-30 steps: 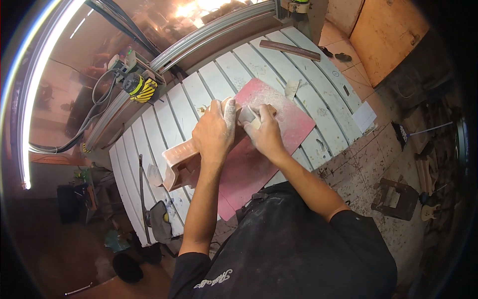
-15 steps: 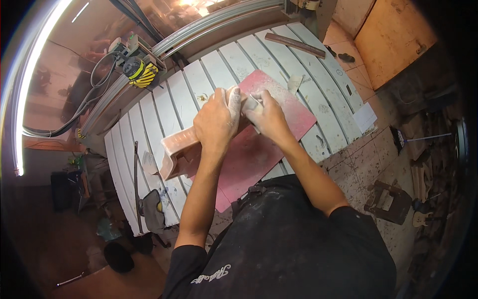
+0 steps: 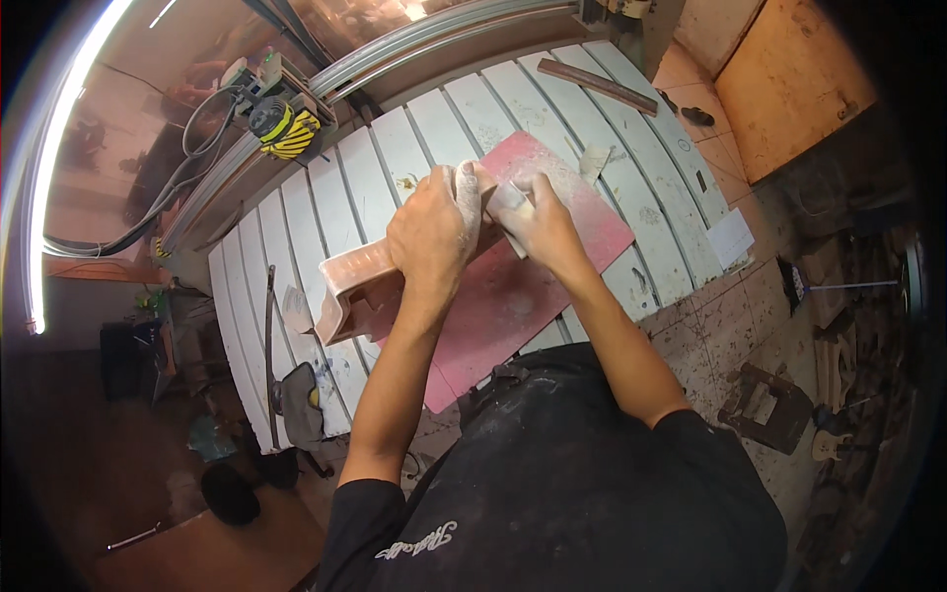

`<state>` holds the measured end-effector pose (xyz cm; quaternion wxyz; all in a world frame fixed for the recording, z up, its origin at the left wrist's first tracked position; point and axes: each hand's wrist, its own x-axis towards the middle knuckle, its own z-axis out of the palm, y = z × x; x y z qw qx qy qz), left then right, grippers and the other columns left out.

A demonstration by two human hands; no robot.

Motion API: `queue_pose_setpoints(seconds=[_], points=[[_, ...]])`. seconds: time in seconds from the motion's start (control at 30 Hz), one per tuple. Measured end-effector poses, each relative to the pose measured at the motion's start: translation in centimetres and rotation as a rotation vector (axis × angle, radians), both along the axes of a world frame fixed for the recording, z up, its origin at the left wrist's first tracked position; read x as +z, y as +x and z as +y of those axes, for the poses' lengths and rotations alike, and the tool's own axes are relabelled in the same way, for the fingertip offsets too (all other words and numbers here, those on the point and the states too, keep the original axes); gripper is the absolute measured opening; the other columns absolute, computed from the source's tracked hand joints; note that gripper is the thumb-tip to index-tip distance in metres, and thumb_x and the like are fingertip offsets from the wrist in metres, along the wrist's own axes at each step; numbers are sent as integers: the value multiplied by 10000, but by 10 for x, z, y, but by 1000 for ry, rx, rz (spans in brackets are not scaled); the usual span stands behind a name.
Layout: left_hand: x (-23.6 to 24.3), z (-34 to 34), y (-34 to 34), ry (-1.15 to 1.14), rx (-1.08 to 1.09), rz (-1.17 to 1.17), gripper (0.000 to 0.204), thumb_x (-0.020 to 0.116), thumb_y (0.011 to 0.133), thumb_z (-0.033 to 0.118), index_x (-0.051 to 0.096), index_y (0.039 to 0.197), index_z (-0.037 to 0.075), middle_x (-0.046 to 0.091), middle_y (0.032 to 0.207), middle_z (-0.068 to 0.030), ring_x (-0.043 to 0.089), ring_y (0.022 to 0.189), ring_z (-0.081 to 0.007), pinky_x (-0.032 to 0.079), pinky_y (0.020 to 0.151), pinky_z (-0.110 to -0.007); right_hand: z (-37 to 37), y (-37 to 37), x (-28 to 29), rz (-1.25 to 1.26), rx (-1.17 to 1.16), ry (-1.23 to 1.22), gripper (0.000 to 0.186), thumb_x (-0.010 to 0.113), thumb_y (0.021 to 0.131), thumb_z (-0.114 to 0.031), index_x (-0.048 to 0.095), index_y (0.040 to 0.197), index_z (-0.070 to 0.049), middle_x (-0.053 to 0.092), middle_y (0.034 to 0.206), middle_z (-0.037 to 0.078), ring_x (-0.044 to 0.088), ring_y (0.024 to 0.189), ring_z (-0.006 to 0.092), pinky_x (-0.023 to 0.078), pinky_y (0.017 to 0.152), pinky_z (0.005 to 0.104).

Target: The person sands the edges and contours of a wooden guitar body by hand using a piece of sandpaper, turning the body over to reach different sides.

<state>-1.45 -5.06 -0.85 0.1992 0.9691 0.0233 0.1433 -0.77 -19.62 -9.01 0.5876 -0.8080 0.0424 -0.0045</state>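
Observation:
My left hand (image 3: pixel 430 235) is closed over the top of a thick reddish-brown wooden piece (image 3: pixel 357 268) with a curved, notched end, steadying it on edge. My right hand (image 3: pixel 542 223) pinches a folded greyish sheet (image 3: pixel 515 245), which looks like sandpaper, against the far right end of the wood. Pale dust coats the left thumb and the right fingers. Under the work lies a dusty pink board (image 3: pixel 498 321). Both hands hide much of the wood's upper edge and the contact with the sheet.
The white slatted table (image 3: pixel 370 178) carries a dark wooden strip (image 3: pixel 597 85), a paper scrap (image 3: pixel 594 162), a white sheet (image 3: pixel 730 237), a long dark bar (image 3: pixel 271 345) and a grey pouch-like item (image 3: pixel 300 403). A machine head with yellow-black stripes (image 3: pixel 288 133) stands at the back left.
My right hand with the greyish sheet has shifted slightly right along the wood's end. The left hand keeps its hold, and the whole view has turned a little.

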Motion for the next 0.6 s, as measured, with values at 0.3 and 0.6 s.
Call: queue_pose_setpoints(seconds=[0.3,0.6], points=[[1,-2,-2,36,-15,-13,406,475,1072,459,660,1014,102,706,871,-198,679,810,-465,506,713,-556,-2,-5,2,-136,25,-132,450,762,862,-256,559,1174,-3,673,1061,281,663,1061,454,524,905,506],[-9,-6,-10,70,-86,-118,423,551,1029,460,634,939,55,687,863,-179,683,769,-403,526,678,-520,-34,75,-23,-156,-243,-213,480,796,843,-317,585,1187,-58,697,1117,240,674,1066,437,534,904,506]])
